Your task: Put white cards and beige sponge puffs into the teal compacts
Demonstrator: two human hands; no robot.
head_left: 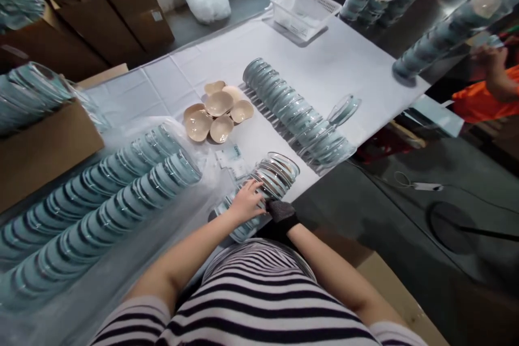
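A nested stack of clear, glass-like dishes point(278, 175) lies on its side at the table's near edge, close to my body. My bare left hand point(247, 201) lies over the middle of this stack, its fingers curved around the top. Against the right side of the same stack is my right hand point(280, 213), in a dark glove. Its fingers are partly hidden by the dishes, but it appears to grip them from the side. A long row of similar clear dishes point(300, 111) lies just beyond, with one dish point(344, 110) leaning out of it.
Beige lobed dishes point(219, 103) sit mid-table. Two long stacks of clear dishes point(121, 189) lie on plastic at left, near cardboard boxes point(109, 5). A white basket point(304, 11) stands at the far end. More stacks point(446, 32) and a person's orange sleeve point(484, 94) are at right.
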